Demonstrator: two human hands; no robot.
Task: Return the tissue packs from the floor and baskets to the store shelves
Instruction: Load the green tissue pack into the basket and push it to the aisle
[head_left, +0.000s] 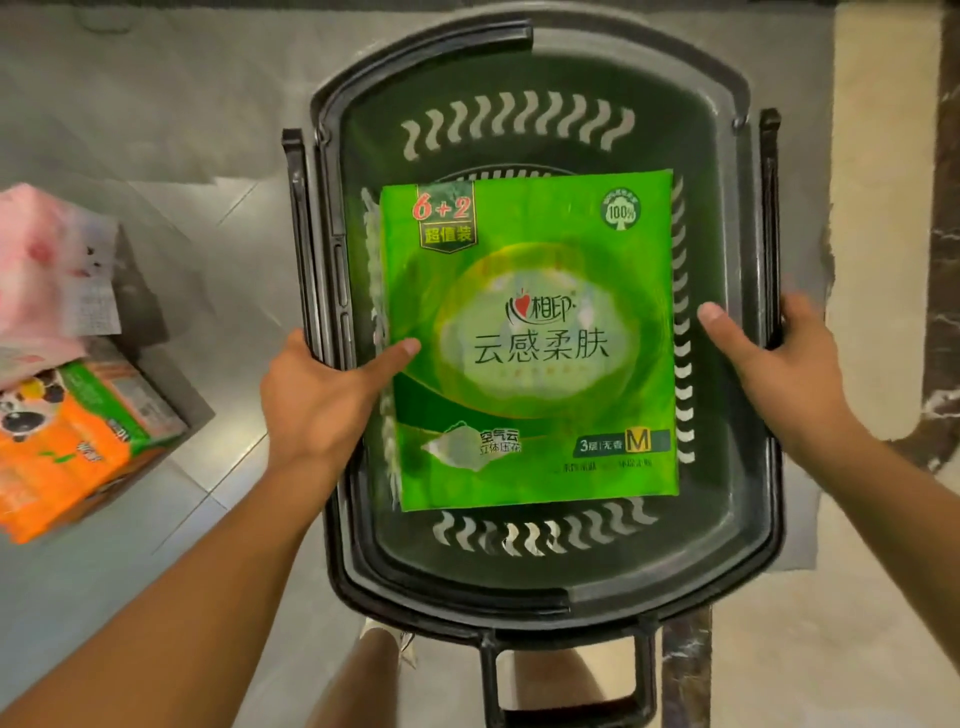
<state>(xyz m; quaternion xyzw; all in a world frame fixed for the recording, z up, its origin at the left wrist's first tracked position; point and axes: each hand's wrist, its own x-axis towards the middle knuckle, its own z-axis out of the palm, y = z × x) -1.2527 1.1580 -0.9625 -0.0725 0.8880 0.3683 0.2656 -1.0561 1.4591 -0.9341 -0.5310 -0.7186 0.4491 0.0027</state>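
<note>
Green tissue pack (530, 343) lies flat inside the dark basket (727, 519). My left hand (317, 400) grips the basket's left rim, thumb touching the pack; my right hand (769, 353) clasps the right rim. Orange pack (67, 457) and pink pack (41, 260) sit on the floor (182, 130), left.

Grey tiled floor (218, 519): orange tissue pack (67, 457) and pink tissue pack (41, 270) at left edge.

Grey tiled floor (171, 119) filled the left and upper field. A cream marble strip (878, 249) with a dark veined band (946, 291) ran along the right, beside a dark veined inset (685, 675) at the bottom.
</note>
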